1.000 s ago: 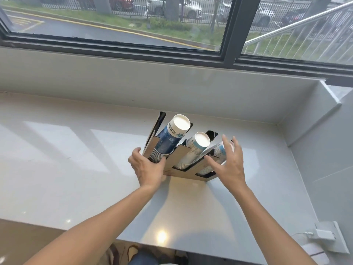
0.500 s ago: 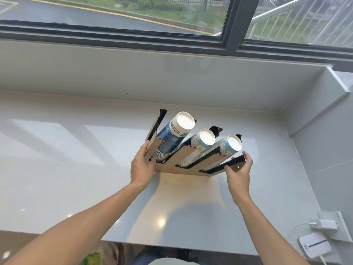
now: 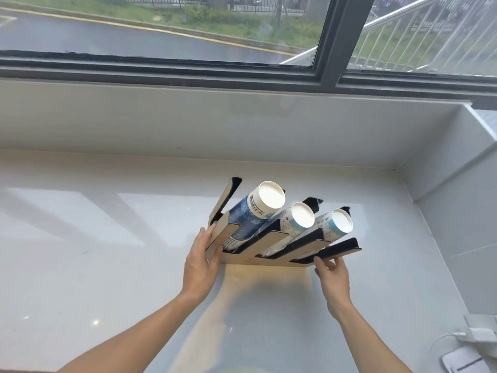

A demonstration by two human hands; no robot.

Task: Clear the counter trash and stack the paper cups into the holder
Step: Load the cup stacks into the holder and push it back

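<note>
A tan and black slotted cup holder stands on the white counter near the back wall. Three stacks of paper cups lie tilted in its slots: a dark blue stack on the left, a light blue stack in the middle and another light stack on the right. My left hand grips the holder's left end. My right hand touches the underside of its right arm with the fingertips.
A grey wall runs behind the counter below a dark-framed window. A raised white ledge closes off the right side. At the bottom right lie a white charger with cable and a white device.
The holder has shifted slightly away from me and to the right with both hands on it. My right hand has slid from the rightmost cups to the holder's right end.
</note>
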